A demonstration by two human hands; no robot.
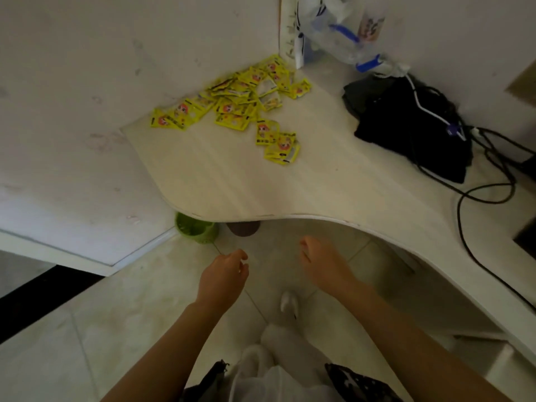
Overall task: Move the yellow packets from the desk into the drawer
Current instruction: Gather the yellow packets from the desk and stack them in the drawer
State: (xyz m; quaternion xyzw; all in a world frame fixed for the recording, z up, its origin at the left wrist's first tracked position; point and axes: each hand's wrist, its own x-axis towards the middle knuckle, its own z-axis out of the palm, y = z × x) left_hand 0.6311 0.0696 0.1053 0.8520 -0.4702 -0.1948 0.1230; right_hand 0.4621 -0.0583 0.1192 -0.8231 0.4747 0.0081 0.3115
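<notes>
Several yellow packets lie scattered in the far corner of the pale wooden desk, against the wall. A small cluster of yellow packets lies apart, nearer the desk's middle. My left hand and my right hand hover over the floor in front of the desk's curved front edge, below desk level. Both have loosely curled fingers and hold nothing. No drawer is in view.
A black bag with a white cable and black cords sits at the desk's right. A clear plastic bag stands in the back corner. A green bin and a brown pot stand on the floor under the desk's edge.
</notes>
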